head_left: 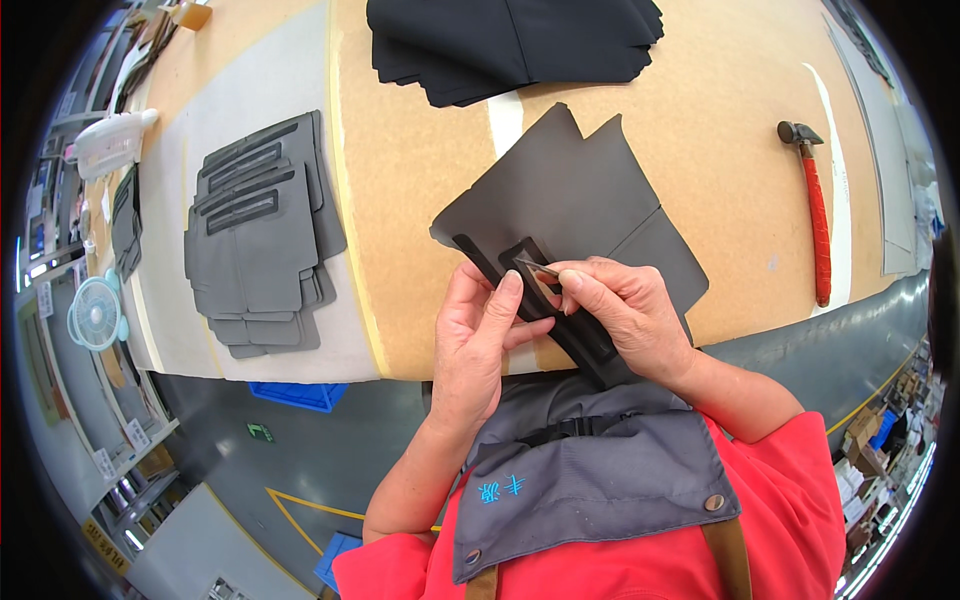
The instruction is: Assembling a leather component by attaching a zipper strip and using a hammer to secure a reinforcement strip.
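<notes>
A dark grey sheet piece (590,190) with notched edges lies at the table's front edge, its near part lifted in my hands. Black strips frame a long slot (545,285) in it. My left hand (480,325) grips the sheet beside the slot, thumb on top and fingers underneath. Pinched in my right hand (625,305) is a small pointed metal tool (538,266), its tip at the slot's far end near my left thumb. My fingers cover most of the tool, so its exact kind does not show.
Similar slotted grey pieces (255,250) are stacked at the left. A pile of black sheets (515,45) lies at the far side. On the right rests a hammer (815,210) with a red handle. A small fan (97,312) stands past the left edge; a blue crate (300,394) is below.
</notes>
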Tool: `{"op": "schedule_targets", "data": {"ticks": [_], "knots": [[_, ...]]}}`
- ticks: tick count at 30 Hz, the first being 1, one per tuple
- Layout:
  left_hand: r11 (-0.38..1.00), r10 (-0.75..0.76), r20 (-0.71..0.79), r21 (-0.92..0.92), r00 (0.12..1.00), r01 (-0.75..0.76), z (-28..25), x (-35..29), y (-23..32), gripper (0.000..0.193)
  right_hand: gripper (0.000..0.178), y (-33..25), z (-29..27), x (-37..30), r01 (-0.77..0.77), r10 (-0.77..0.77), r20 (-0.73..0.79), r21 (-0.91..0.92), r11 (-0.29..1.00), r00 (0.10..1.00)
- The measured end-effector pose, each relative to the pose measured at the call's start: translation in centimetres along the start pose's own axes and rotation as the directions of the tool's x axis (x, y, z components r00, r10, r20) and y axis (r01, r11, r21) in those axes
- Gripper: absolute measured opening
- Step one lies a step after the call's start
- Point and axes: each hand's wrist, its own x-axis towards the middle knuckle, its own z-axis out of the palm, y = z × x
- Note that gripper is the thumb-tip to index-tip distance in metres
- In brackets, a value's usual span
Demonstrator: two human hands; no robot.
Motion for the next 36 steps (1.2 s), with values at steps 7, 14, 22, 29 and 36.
{"op": "schedule_targets", "data": {"ticks": [7,14,22,29,36], "knots": [[1.0,0.0,-0.026,-0.005,1.0,0.0,-0.2,0.0,0.1,0.022,0.025,0.1,0.2,0.2,0.001,-0.002,-0.015,-0.076,0.997,1.0],[0.998,-0.022,-0.033,-0.053,0.999,0.02,-2.3,0.6,1.3,0.02,0.027,0.7,-1.3,0.6,0.244,-0.243,0.042,-0.316,0.917,0.969],[0.994,-0.1,-0.052,-0.06,0.994,0.097,-3.5,0.3,1.9,0.022,0.022,-1.3,-2.6,3.2,0.161,-0.088,0.203,-0.379,0.911,0.975],[0.991,-0.059,-0.197,0.103,0.979,0.08,-1.7,0.9,2.7,0.021,0.017,-1.0,-3.4,3.5,0.327,-0.167,0.376,-0.418,0.847,0.912],[0.979,-0.199,-0.178,-0.078,0.964,0.188,-3.5,0.8,1.9,0.018,0.021,-1.6,-4.0,4.2,0.254,-0.091,0.412,-0.36,0.898,0.907]]}}
